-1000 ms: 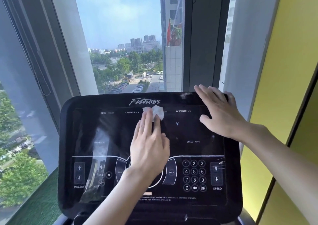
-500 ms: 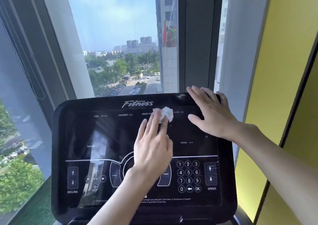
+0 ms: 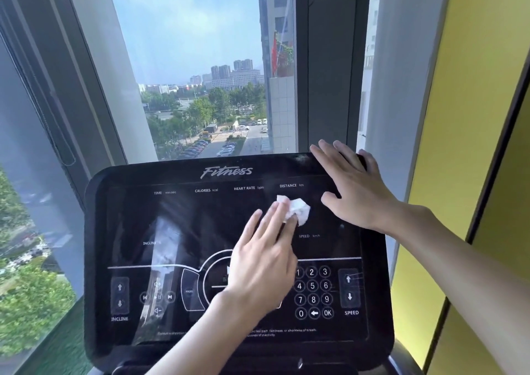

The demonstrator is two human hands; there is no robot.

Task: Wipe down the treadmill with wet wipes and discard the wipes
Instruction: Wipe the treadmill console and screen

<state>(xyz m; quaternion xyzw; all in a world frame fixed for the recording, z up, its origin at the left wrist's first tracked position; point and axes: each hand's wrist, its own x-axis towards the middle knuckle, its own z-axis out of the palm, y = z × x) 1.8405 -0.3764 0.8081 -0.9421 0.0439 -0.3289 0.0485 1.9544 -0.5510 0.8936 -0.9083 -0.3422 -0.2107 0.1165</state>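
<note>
Through the window (image 3: 186, 59) trees (image 3: 200, 110) and a car park (image 3: 226, 148) are seen, and below it the black treadmill console (image 3: 137, 225) is tilted toward the camera, with incline keys (image 3: 120, 295) at its left and a number pad (image 3: 312, 293) at its right. The left hand (image 3: 262, 262) is laid flat on the console's middle, its straight fingers pressed on a crumpled white wet wipe (image 3: 299, 211) just under the DISTANCE label (image 3: 288, 185), with no curl round it. The right hand (image 3: 355, 191) is spread open on the console's upper right corner, near the wipe but apart from it, and a yellow wall (image 3: 473, 116) is seen furthest right
</note>
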